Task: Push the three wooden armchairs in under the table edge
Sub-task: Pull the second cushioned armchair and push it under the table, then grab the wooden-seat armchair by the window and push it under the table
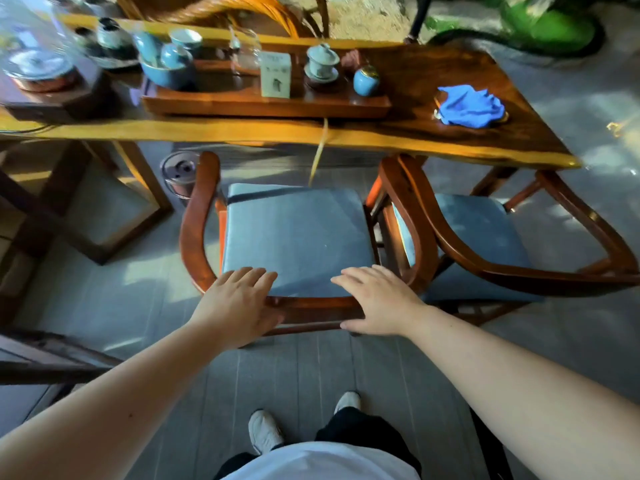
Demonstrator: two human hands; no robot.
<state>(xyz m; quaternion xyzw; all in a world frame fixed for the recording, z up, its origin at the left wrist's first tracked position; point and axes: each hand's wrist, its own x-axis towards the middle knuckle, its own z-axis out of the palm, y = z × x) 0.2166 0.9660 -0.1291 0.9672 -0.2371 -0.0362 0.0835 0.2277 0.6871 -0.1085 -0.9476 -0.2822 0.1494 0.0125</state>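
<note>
A wooden armchair [194, 233] with a grey-blue seat cushion [298, 237] stands in front of me, its armrest tips just under the edge of the long wooden table [242, 131]. My left hand [239, 299] and my right hand [377, 299] both lie flat on its curved back rail [311, 306], fingers spread over the top. A second armchair [519, 271] of the same kind stands touching it on the right, turned at an angle, front under the table's corner. Part of a dark chair frame [52, 355] shows at the far left edge.
On the table sit a wooden tea tray [263, 105] with blue cups and a lidded bowl, a white box [275, 75], a blue cloth [469, 105] and glassware at left. A small kettle [180, 174] stands on the floor by the table leg [138, 188]. My feet are on grey planks.
</note>
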